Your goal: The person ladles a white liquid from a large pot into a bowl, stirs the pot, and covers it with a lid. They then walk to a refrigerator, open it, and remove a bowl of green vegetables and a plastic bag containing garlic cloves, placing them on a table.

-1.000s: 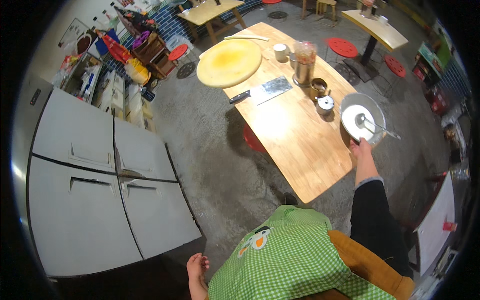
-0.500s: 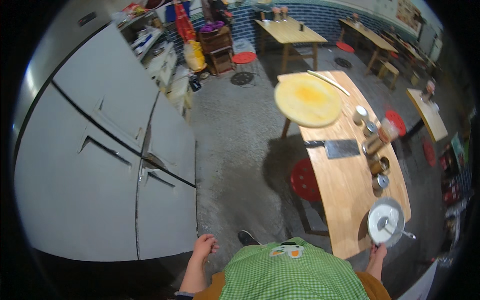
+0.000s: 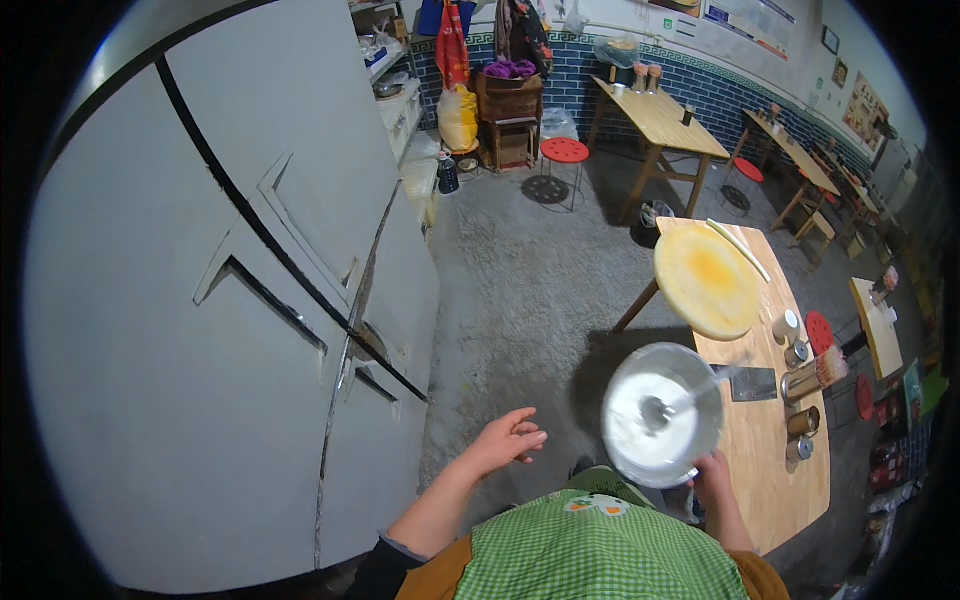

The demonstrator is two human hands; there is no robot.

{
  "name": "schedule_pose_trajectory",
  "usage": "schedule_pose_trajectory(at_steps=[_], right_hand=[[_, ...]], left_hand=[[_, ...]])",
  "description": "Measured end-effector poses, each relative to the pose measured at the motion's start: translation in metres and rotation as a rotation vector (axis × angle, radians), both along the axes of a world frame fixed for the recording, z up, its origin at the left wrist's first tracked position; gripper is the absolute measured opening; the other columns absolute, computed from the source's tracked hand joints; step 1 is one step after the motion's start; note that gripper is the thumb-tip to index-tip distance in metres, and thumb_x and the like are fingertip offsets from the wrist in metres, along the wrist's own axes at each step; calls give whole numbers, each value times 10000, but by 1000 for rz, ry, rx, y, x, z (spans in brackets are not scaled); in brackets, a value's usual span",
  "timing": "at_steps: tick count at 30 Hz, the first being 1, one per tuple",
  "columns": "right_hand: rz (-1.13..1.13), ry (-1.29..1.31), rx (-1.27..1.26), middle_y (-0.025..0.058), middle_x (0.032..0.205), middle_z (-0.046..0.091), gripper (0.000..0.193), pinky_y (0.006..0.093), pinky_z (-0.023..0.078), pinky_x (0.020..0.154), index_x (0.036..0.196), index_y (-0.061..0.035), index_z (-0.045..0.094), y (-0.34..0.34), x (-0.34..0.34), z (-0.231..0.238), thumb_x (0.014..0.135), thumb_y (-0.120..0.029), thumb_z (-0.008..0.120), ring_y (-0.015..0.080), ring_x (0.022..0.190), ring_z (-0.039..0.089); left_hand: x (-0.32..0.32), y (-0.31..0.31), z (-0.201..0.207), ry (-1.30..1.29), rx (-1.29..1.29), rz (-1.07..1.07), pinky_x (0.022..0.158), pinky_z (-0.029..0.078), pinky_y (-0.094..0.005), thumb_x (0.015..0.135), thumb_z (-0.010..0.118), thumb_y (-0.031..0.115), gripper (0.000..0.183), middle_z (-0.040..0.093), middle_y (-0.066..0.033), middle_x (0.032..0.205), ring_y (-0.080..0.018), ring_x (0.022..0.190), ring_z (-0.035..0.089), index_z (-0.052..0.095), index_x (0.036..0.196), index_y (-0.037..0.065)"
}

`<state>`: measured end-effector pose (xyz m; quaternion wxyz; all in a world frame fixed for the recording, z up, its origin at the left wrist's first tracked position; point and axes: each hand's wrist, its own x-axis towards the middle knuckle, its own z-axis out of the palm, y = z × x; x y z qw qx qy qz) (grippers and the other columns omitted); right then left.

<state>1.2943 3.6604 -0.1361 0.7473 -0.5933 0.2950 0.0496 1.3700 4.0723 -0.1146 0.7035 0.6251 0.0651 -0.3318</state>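
Observation:
My right hand (image 3: 712, 478) grips the near rim of a grey metal bowl (image 3: 650, 357), which hangs in the air in front of the green checked apron. White contents (image 3: 638, 440) lie in it, and I cannot tell whether they are powder or liquid. A ladle (image 3: 656, 412) rests in the bowl, its handle leaning out over the right rim. My left hand (image 3: 506, 441) is apart from the bowl, with loosely bent fingers and nothing in them. Behind the bowl, a cleaver (image 3: 753, 384) lies on the wooden table (image 3: 760, 470), its handle partly hidden.
A round yellowish board (image 3: 706, 282) and a pale rolling pin (image 3: 740, 250) sit at the table's far end. Jars and a chopstick holder (image 3: 800, 383) line its right edge. A white refrigerator (image 3: 230, 400) stands at left. Beyond are a red stool (image 3: 564, 151) and another table (image 3: 665, 112).
The bowl has left the table, moving left and up with my right hand. My left hand has come forward and right. The view has turned left, toward the refrigerator.

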Motion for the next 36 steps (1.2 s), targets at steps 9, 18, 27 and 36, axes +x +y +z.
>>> schedule_pose_trajectory(at_steps=[9, 18, 27, 36], right_hand=[[1028, -131, 60, 87, 719, 621, 263, 272, 469, 428, 1028, 27, 598, 226, 289, 38, 786, -75, 585, 160, 510, 580], [1905, -292, 216, 105, 914, 653, 360, 316, 525, 728, 1150, 0, 582, 463, 459, 85, 925, -278, 544, 177, 813, 632], [1560, -1014, -263, 240, 1077, 625, 355, 411, 475, 866, 1089, 23, 585, 694, 450, 115, 741, -48, 575, 370, 1013, 601], [1386, -1098, -158, 165, 906, 622, 358, 373, 474, 802, 1042, 19, 574, 585, 453, 105, 689, -26, 539, 279, 880, 597]], left_hand=[[32, 94, 21, -14, -164, 679, 599, 575, -350, 890, 581, 170, 475, 621, -137, 1069, -213, 795, 654, 425, 1307, 5], [-3, 56, 40, -176, -177, 1596, 541, 518, -366, 749, 510, 29, 458, 620, -166, 909, -273, 689, 632, 462, 1188, -92], [-36, -4, 60, 4, -110, 2116, 705, 533, -449, 700, 489, -15, 626, 518, -175, 1175, -331, 993, 586, 380, 1316, 10], [-54, 21, 33, 149, 260, 1846, 845, 501, -405, 725, 544, -3, 519, 575, -173, 1138, -310, 1022, 589, 482, 1241, -20]])
